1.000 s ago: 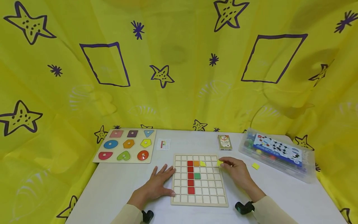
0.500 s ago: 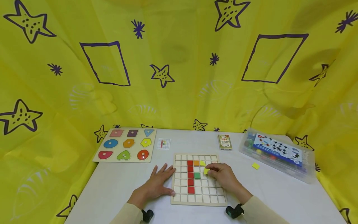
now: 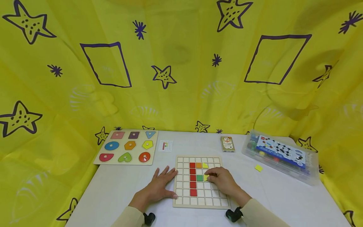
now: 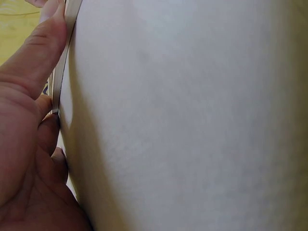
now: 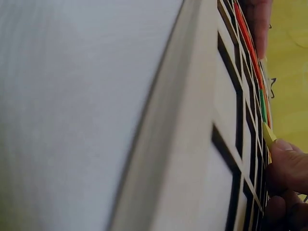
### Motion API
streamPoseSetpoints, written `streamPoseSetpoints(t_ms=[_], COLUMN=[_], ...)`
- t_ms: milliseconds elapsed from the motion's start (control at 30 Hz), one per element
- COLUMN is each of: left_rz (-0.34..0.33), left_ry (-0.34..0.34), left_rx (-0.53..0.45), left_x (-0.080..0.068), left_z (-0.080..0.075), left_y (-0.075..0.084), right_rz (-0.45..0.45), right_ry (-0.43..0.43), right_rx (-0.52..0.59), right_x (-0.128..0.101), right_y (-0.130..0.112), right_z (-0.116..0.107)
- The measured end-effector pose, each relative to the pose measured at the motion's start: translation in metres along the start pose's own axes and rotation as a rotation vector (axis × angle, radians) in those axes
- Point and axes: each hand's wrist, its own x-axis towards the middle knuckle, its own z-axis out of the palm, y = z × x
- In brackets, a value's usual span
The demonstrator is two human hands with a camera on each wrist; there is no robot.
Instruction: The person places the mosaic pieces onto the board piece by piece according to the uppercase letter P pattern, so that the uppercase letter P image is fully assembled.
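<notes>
A wooden grid board [image 3: 202,202] lies on the table before me. Down one of its columns runs a line of red tiles [image 3: 193,178]. An orange tile [image 3: 199,165] and a yellow tile [image 3: 205,165] sit to the right of the top red one, and a green tile [image 3: 199,178] sits beside the middle red one. My right hand [image 3: 224,181] pinches another yellow tile [image 5: 269,134] at the cell just right of the green tile; in the right wrist view this tile is tilted. My left hand [image 3: 158,186] rests with spread fingers, touching the board's left edge.
One loose yellow tile [image 3: 258,168] lies right of the board. Behind stand a small pattern card [image 3: 165,146], a card box [image 3: 227,144] and a shape puzzle [image 3: 127,151] at the left. A clear plastic case [image 3: 280,157] occupies the right. A yellow curtain [image 3: 181,104] closes the back.
My right hand has carried the yellow tile leftward from the board's right edge, over the grid, to the cell beside the green tile. The left hand has stayed in place.
</notes>
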Motion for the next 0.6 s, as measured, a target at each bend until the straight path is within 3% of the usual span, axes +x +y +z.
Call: streamPoseSetpoints(t_ms=[300,467,600], left_rz=[-0.004,-0.016,-0.014], left_ry=[-0.003,-0.008,-0.007], left_rx=[-0.005,-0.005,-0.009], left_x=[0.0012,0.0020,0.0018], left_z=[0.0006,0.0010,0.0003], left_y=[-0.0013,-0.0023,-0.0015], right_rz=[-0.083,-0.048,0.007], right_ry=[0.037,0.027,0.028], right_rx=[-0.088,-0.081,-0.010], right_x=[0.0018,0.0018,0.0013], right_y=[0.0031,0.0018,0.0013], right_z=[0.0038,0.0040,0.0040])
